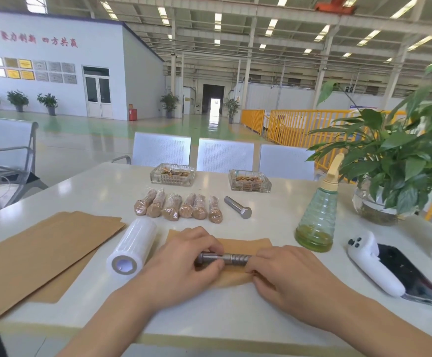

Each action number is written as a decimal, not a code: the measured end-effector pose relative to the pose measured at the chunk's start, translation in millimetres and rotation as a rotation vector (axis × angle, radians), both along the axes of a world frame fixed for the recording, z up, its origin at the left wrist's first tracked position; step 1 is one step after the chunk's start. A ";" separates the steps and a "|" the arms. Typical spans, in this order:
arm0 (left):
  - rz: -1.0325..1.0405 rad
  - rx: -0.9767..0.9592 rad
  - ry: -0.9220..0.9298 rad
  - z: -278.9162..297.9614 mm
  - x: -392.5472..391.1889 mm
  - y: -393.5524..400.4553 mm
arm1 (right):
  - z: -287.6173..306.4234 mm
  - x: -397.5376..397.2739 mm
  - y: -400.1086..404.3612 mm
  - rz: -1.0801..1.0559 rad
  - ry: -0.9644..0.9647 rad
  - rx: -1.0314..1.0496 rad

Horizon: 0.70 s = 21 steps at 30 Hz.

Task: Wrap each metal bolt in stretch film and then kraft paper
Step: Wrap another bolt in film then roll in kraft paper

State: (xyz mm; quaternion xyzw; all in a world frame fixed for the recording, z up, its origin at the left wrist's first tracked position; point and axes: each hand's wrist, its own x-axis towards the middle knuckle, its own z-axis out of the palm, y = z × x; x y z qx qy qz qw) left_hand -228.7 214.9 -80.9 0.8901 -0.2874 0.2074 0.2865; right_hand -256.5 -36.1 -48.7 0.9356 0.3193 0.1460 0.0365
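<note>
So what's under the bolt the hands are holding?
A kraft paper sheet lies under the bolt, on the table. The left hand and right hand cover part of the sheet.

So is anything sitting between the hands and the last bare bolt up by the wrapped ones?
Nothing visible blocks it. The bare bolt lies on open table at the right end of the row of wrapped bolts. Both the left hand and right hand are busy holding another bolt on kraft paper.
</note>
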 end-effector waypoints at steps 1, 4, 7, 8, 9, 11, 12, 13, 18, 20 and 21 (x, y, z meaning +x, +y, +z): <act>-0.001 0.020 -0.001 0.4 -1.0 -0.9 | 1.0 2.1 0.5 -0.009 -0.007 0.044; 0.002 0.108 0.007 1.5 -3.6 -1.8 | 6.6 9.4 0.6 -0.022 -0.016 0.168; 0.042 0.147 -0.042 2.0 -5.2 -1.9 | 9.5 14.7 -0.7 -0.015 0.022 0.218; 0.059 0.142 -0.061 2.2 -5.3 -1.6 | 8.8 15.3 -1.7 -0.011 0.029 0.226; 0.073 0.125 -0.071 2.7 -5.2 -1.1 | 7.8 15.7 -3.0 -0.009 0.044 0.236; 0.069 0.080 -0.068 4.2 -4.6 0.7 | 5.9 14.2 -6.4 -0.025 0.109 0.278; 0.057 0.058 -0.061 4.9 -4.2 1.6 | 5.1 13.6 -8.5 -0.035 0.134 0.301; 0.048 0.037 -0.053 5.3 -3.8 2.3 | 4.4 13.5 -10.5 -0.045 0.148 0.321; 0.096 -0.001 -0.040 3.4 -0.5 3.0 | 5.1 22.4 -9.7 -0.129 0.116 0.459; 0.127 -0.006 -0.036 2.2 0.7 2.8 | 4.8 29.9 -6.2 -0.190 0.125 0.520; 0.145 -0.011 -0.040 1.8 1.2 3.1 | 4.3 34.2 -4.1 -0.216 0.132 0.542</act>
